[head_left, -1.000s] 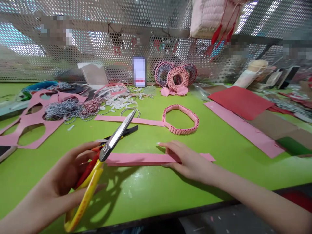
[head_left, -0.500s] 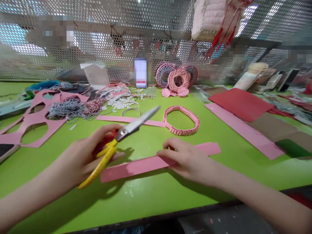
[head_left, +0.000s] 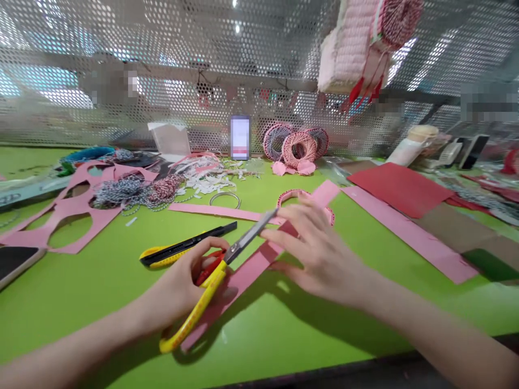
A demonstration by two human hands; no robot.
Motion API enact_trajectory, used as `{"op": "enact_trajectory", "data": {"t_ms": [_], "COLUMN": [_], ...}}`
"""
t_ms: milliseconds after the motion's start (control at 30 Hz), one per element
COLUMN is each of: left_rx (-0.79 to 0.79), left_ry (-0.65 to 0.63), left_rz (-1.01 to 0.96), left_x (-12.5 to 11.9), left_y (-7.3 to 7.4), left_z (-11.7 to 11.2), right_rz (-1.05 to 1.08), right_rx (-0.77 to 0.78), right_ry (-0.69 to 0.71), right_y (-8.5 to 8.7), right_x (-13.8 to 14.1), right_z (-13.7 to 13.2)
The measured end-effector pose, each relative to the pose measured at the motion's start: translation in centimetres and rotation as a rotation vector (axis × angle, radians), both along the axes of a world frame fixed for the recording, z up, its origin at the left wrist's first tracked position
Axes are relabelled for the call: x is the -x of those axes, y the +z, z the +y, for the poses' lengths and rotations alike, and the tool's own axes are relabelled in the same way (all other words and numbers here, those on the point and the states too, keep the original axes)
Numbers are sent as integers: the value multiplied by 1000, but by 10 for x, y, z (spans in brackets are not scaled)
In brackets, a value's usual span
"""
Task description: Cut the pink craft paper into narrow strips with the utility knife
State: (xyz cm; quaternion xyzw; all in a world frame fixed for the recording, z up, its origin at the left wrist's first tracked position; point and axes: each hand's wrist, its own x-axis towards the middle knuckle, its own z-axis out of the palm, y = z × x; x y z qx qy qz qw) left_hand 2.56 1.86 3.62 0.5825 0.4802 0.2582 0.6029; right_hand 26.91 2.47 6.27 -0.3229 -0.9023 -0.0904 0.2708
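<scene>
My left hand (head_left: 184,286) is closed around scissors (head_left: 233,251) with yellow and red handles; their closed blades point up and right, with the tip close to my right fingers. A pink paper strip (head_left: 251,270) slants across the green table, passing behind the scissors. My right hand (head_left: 312,248) grips the strip's upper part, fingers on top and thumb at its lower edge. Behind that hand lies a pink pleated paper ring (head_left: 294,194), partly hidden, with a thin pink strip (head_left: 214,211) running left from it. A yellow and black utility knife (head_left: 186,246) lies just beyond my left hand.
A metal ring (head_left: 225,200), twisted cord (head_left: 130,189), paper scraps (head_left: 206,173) and pink paper with round cutouts (head_left: 81,210) lie left. A phone (head_left: 240,138) and woven rings (head_left: 298,148) stand behind. Red sheets (head_left: 399,186) and a pink sheet (head_left: 409,232) lie right.
The scissors moved right and nearer to my right hand. My right hand turned the pink strip to a steeper slant, its far end now up by the pleated ring. The utility knife has come into sight.
</scene>
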Motion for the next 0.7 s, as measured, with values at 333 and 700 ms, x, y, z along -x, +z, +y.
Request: {"op": "enact_trajectory", "data": {"t_ms": [333,700], "left_rx": [-75,-80], "left_ry": [154,28], "left_rz": [-159,-58], "left_x": [1,22], "left_y": [-1,-16], "left_z": [-13,1], "right_rz": [814,1092], "right_rx": [1342,1340], "right_ry": [180,22], "right_y": [-48,-39], "right_x": [24,20], "right_z": [-7,-6]}}
